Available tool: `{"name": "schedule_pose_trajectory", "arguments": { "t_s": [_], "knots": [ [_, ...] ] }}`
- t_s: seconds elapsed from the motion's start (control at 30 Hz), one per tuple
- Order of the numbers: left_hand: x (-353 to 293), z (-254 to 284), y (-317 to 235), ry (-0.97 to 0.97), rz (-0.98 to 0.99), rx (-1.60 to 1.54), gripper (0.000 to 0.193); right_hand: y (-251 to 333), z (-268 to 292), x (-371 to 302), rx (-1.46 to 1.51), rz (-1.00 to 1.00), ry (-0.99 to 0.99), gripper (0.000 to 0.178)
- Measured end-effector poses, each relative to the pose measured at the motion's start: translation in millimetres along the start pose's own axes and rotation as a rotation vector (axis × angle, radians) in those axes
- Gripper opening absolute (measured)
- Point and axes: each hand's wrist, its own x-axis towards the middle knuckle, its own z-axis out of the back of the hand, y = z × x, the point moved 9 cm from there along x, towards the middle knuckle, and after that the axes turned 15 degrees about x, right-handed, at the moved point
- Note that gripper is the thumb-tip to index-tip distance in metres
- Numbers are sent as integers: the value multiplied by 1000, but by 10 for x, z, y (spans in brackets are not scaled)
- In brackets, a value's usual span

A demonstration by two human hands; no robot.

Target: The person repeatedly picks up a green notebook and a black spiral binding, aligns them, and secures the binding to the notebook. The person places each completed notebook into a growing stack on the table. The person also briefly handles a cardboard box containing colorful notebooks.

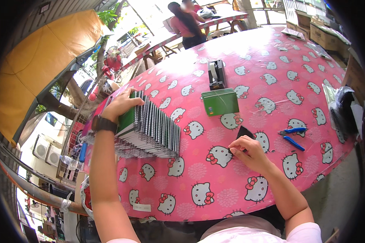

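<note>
A long stack of spiral notebooks with wire bindings and a green cover lies on the left of the table. My left hand, a dark watch on its wrist, wraps its fingers over the stack's far left end. My right hand is low over the middle of the table with thumb and fingers pinched. Whatever may be between those fingertips is too small to make out. A black flat piece shows just beyond its knuckles; I cannot tell whether the hand touches it. A few green notebooks lie farther off.
A black tape dispenser stands behind the green notebooks. Blue-handled cutters rest to the right of my right hand. Dark wire coils and plastic bags lie at the right edge. Two people are at a far table.
</note>
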Motion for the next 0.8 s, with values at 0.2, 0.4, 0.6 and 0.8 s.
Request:
{"name": "schedule_pose_trajectory", "arguments": {
  "t_s": [0.2,0.4,0.6,0.8],
  "knots": [
    [5,101,177,-278,-48,47,83,-391,225,418,-5,-202,-126,16],
    [-1164,844,-759,-1091,-285,-160,61,-1281,927,1056,-280,-176,-512,25],
    [-1924,235,-1893,-1192,-410,33,46,-1473,982,1121,-428,-213,-500,19],
    [-1501,-451,-1962,-960,-335,-125,74,-428,569,794,-173,-11,-330,14]
  ]
}}
